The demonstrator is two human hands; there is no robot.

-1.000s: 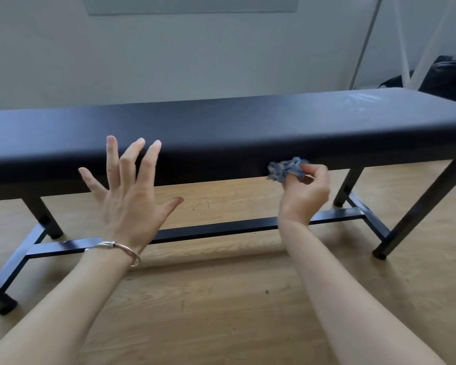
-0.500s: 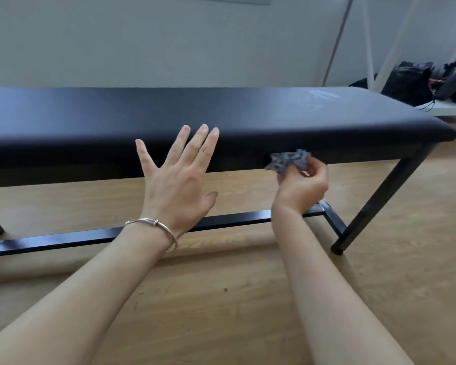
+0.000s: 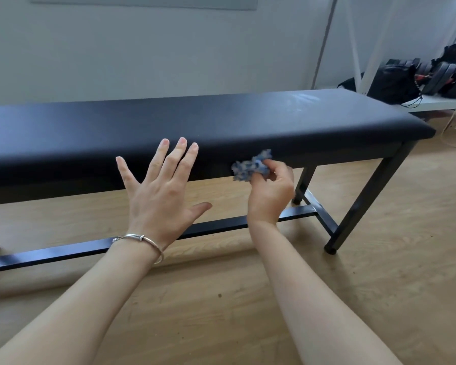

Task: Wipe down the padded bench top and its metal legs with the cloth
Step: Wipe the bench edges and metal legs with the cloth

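A long black padded bench top [image 3: 221, 119] spans the view, with pale smear marks near its right end. Black metal legs [image 3: 363, 196] and a low crossbar [image 3: 63, 250] stand on the wood floor. My right hand [image 3: 270, 191] pinches a crumpled blue-and-white cloth [image 3: 250, 165] against the bench's front edge, right of centre. My left hand [image 3: 158, 188], a silver bangle on its wrist, is spread with straight fingers in front of the front edge; whether it touches the padding is unclear.
A grey wall runs behind the bench. At the far right, black bags [image 3: 395, 83] and gear sit on a low white shelf [image 3: 442, 102], with white frame poles [image 3: 379, 48] and cables on the floor. Wood floor [image 3: 221, 299] lies in front.
The view has shifted toward the bench's right end. Both hands have moved rightward along the front edge, the right hand still pinching the cloth.
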